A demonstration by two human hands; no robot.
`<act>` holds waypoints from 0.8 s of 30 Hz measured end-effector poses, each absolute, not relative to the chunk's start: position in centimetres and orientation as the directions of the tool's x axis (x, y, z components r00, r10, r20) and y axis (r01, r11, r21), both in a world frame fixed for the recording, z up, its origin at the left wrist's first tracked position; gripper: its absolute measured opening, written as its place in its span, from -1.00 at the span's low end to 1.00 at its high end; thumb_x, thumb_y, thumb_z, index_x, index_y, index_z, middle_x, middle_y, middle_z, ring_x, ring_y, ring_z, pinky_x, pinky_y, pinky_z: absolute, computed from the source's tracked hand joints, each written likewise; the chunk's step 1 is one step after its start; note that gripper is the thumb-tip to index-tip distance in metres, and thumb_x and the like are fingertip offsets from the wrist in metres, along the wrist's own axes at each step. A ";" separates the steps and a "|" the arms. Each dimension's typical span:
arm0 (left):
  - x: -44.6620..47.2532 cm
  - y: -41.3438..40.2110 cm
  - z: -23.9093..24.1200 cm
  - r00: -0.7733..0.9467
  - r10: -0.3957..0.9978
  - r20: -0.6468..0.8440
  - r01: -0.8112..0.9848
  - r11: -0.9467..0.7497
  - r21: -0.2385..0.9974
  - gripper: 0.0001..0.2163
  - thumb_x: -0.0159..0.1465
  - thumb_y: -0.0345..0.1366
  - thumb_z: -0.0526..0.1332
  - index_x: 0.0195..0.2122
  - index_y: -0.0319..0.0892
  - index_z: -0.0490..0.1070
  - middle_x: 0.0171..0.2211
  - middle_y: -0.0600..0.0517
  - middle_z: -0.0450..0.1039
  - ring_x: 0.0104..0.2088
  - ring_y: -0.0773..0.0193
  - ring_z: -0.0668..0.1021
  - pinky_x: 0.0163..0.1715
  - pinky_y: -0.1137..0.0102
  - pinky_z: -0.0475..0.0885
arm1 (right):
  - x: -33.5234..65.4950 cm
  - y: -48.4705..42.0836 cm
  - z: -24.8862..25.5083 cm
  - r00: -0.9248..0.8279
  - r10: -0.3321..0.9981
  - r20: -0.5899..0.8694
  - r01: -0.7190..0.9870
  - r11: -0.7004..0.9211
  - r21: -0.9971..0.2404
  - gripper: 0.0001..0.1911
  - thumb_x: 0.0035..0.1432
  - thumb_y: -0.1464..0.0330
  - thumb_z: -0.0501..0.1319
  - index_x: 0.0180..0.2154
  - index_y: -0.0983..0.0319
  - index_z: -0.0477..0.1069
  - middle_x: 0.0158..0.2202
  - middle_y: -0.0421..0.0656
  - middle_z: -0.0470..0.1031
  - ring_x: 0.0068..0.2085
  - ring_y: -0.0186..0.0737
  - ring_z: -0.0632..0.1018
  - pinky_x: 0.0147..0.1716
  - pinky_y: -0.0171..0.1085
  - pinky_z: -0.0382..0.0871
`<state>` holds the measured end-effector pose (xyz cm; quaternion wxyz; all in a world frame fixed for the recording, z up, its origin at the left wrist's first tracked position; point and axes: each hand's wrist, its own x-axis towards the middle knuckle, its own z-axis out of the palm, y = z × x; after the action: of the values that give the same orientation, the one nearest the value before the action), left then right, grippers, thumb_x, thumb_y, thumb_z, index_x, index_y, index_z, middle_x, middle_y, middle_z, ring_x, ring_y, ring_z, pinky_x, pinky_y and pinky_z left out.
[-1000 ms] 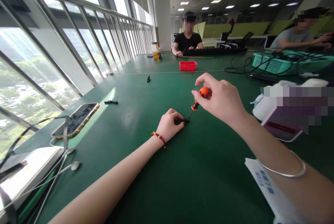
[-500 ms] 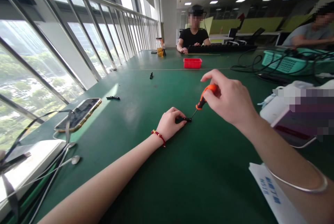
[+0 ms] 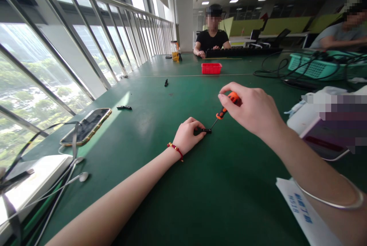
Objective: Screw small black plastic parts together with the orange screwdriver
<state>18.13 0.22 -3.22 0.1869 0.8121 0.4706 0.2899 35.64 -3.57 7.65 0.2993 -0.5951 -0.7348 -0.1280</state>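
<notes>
My left hand rests on the green table and pinches a small black part, whose kind I cannot make out; the fingers cover much of it. In my right hand is a screwdriver with an orange and black handle. It tilts down to the left, and its thin shaft reaches the right end of the black part. My right thumb and forefinger curl in front of the handle, with the rest of the fingers hidden behind the hand.
Two more small black parts lie to the left and further back. A phone, earphones and a white box are at left. Beyond are a red tray and a seated person. A teal basket with cables stands at right.
My right hand has shifted slightly, and its fingers have turned about the screwdriver handle. The left hand keeps its pinch on the black part, almost still.
</notes>
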 end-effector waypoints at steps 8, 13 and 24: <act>18.1 0.2 -3.2 0.390 0.873 0.293 0.661 -0.486 0.571 -0.89 0.10 -0.34 0.22 -0.33 -0.16 0.50 -0.29 0.02 0.37 -0.33 0.32 0.46 -0.28 0.43 0.42 | 35.8 -3.4 7.6 -0.134 0.793 0.594 0.936 0.298 -0.188 -0.68 0.08 0.22 0.08 -0.14 0.17 0.39 -0.51 -0.19 0.44 -0.53 -0.23 0.38 -0.55 -0.31 0.06; 18.1 0.2 -3.2 0.392 0.873 0.290 0.664 -0.486 0.568 -0.89 0.10 -0.33 0.22 -0.34 -0.15 0.49 -0.28 0.02 0.37 -0.33 0.31 0.47 -0.29 0.42 0.43 | 36.0 -3.5 7.7 -0.086 0.796 0.599 0.961 0.224 -0.160 -0.67 0.13 0.13 0.02 -0.37 0.14 0.47 -0.61 -0.17 0.39 -0.56 -0.21 0.37 -0.57 -0.30 0.02; 18.0 0.3 -3.4 0.392 0.870 0.299 0.655 -0.493 0.573 -0.89 0.10 -0.33 0.22 -0.34 -0.15 0.50 -0.28 0.02 0.37 -0.33 0.32 0.47 -0.29 0.43 0.43 | 35.9 -3.6 7.8 -0.106 0.809 0.578 0.946 0.262 -0.192 -0.74 0.12 0.18 0.04 -0.37 0.13 0.44 -0.63 -0.22 0.36 -0.59 -0.26 0.33 -0.59 -0.32 0.02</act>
<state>18.02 0.28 -3.37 0.1848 0.8136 0.4685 0.2904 35.89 -3.55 7.80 0.3011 -0.5968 -0.7351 -0.1135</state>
